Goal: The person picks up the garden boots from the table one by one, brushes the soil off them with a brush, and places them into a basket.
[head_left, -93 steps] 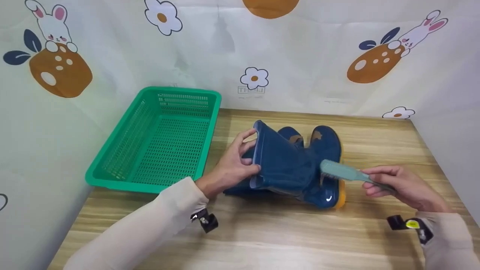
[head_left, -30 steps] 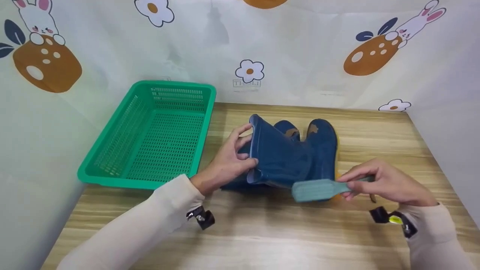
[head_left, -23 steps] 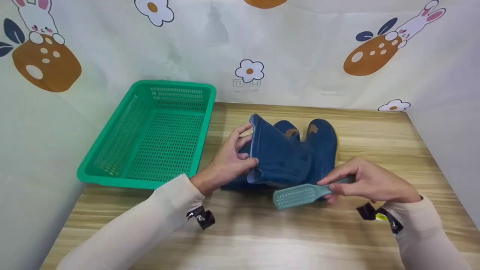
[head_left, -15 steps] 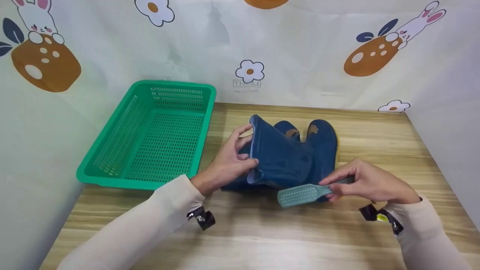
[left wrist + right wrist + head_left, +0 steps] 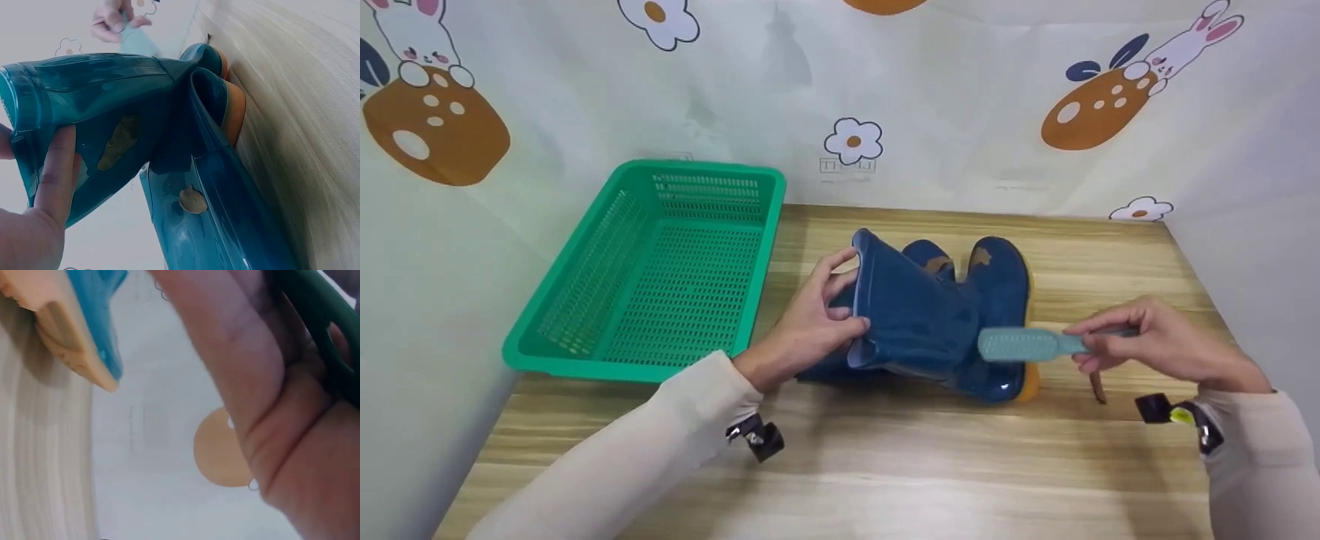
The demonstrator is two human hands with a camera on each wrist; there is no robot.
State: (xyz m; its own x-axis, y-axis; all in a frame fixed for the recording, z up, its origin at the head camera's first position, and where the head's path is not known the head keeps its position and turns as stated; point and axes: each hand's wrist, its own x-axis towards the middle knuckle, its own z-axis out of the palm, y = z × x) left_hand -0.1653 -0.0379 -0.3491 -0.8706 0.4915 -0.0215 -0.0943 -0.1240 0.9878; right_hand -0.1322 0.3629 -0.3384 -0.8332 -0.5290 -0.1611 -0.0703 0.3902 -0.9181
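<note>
My left hand (image 5: 810,322) grips the open top of a blue rain boot (image 5: 915,307), thumb on the outside of the rim. This boot is tilted over a second blue rain boot (image 5: 219,180), which is largely hidden beneath it in the head view. Both boots have brown patches, and their soles are yellow-orange. My right hand (image 5: 1162,341) pinches the handle of a pale green brush (image 5: 1020,344). The brush head overlaps the foot of the upper boot near its heel in the head view. In the right wrist view, part of the green handle (image 5: 320,315) shows against the palm.
To the left of the boots stands a green slotted plastic basket (image 5: 765,277). A small brown sliver (image 5: 1098,387) lies on the wooden table (image 5: 885,472) below the right hand. Printed sheeting (image 5: 945,97) walls the back and sides.
Since half a second ago my right hand has moved the brush right and away from me, from beside the boot's near side to over its foot. My left hand keeps its grip.
</note>
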